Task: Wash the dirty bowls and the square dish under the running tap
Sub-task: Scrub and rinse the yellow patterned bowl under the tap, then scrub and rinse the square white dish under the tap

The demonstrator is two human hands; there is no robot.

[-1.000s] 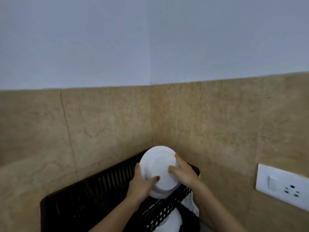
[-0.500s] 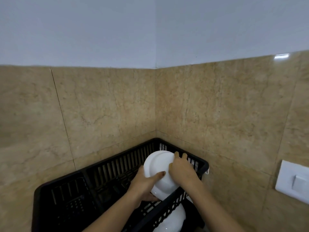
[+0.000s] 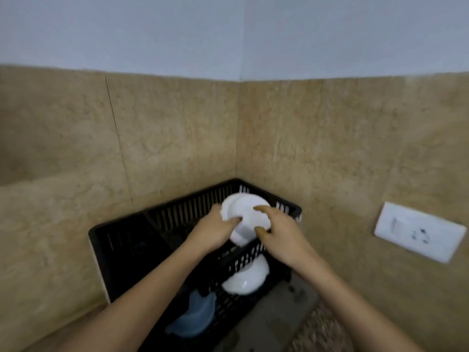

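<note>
Two walls [image 3: 177,34], painted pale grey-white, meet in a corner. Their lower part is faced with mottled tan stone tiles [image 3: 330,153]. At the near right lies a strip of grey counter [image 3: 266,323] with a coarse woven mat [image 3: 327,329] along its right side. A black slotted plastic rack [image 3: 132,240] is set into the corner, close against both tiled walls. On the right wall, well apart from the rack, is a white switch plate [image 3: 418,231] with a socket.

Both bare forearms reach from the near edge into the rack. A white bowl [image 3: 241,209] is at the rack's far right corner, tilted on edge between the hands. The left hand [image 3: 215,231] grips its left rim, with the thumb laid across the face. The right hand [image 3: 278,236] pinches its right side between a curled forefinger and thumb. A second white bowl [image 3: 247,278] shows lower down at the rack's near side; I cannot tell whether it is inside the rack or just outside it. Left of it is a pale blue item [image 3: 195,316], too blurred to name.

A second ago the bowl was held above the rack's far rim, against the tiles; now it is lower, within the rim. Half a second ago the right hand's fingers lay over the bowl's top. The view has since dipped, showing more of the second bowl and the counter, and bringing the blue item into sight.
</note>
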